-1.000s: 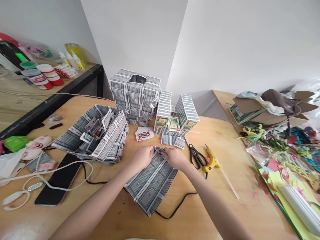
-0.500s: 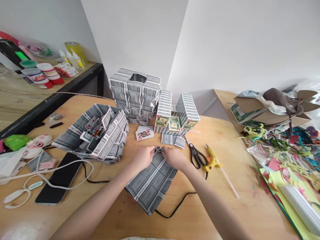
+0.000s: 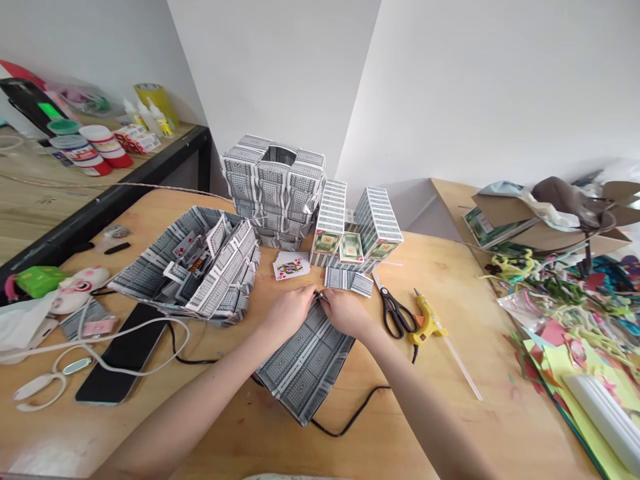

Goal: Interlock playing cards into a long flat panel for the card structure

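A long panel of joined grey-backed playing cards (image 3: 305, 370) lies slanted on the table in front of me. My left hand (image 3: 294, 310) and my right hand (image 3: 347, 312) meet at its far end, fingers closed on the card edge there. The fingertips hide most of that folded end. Just beyond my hands are a small stack of cards with a face card (image 3: 291, 267) on top and a flat strip of joined cards (image 3: 345, 280). To the left stands an open basket made of cards (image 3: 225, 273), with loose cards inside.
A bag-like card structure (image 3: 273, 193) and card boxes (image 3: 383, 220) stand at the back. Black-handled scissors (image 3: 395, 313) and a yellow glue gun (image 3: 427, 320) lie right, its black cord (image 3: 350, 421) trailing under the panel. A phone (image 3: 120, 363) and white cable (image 3: 150, 323) lie left.
The view has shifted slightly, so everything sits a little further right. My fingers have drawn closer together over the panel's far end, covering more of the fold.
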Available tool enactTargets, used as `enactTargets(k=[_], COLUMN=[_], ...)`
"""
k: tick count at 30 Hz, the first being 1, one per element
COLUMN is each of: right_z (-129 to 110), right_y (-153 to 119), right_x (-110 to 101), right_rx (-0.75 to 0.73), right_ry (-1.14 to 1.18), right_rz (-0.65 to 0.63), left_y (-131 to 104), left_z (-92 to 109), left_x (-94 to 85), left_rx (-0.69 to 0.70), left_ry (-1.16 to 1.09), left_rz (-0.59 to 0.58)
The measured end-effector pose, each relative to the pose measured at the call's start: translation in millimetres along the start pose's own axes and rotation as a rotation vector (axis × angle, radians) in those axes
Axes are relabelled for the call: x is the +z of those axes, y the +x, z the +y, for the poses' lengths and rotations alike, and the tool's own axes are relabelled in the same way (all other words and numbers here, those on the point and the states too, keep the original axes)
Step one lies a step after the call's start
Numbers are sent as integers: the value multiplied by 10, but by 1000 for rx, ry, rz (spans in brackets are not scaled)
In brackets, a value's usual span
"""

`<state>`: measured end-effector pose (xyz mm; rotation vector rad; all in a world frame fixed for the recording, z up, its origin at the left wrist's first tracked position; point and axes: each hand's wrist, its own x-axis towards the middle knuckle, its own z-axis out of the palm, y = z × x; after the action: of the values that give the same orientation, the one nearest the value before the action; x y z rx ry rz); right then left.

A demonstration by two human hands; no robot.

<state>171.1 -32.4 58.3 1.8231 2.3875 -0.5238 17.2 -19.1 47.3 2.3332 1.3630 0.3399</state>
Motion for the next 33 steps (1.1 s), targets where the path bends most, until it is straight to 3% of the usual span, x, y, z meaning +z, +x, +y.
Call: enactTargets(k=[9,17,21,26,29,33], right_z=[-24,-24,23,66,55,31], right_y=[25,31,28,19,17,22], right_x=[-6,17,28,39,45,58], right_rx=[24,12,-8,-13,-1,-1], right_ry=[-7,14,67,108,99,70], right_rz=[-32,-17,-23,-22,-42,-50], left_y=[44,83,68,44,35,12], left_z=[71,109,52,-28,-27,25], left_x=[-73,-91,-41,19,32,53], left_rx=[74,126,95,-69,-82,-83], left_ry=[245,298,158,-208,-354,-372], left_rz=[-105,-183,-124,40,48,44])
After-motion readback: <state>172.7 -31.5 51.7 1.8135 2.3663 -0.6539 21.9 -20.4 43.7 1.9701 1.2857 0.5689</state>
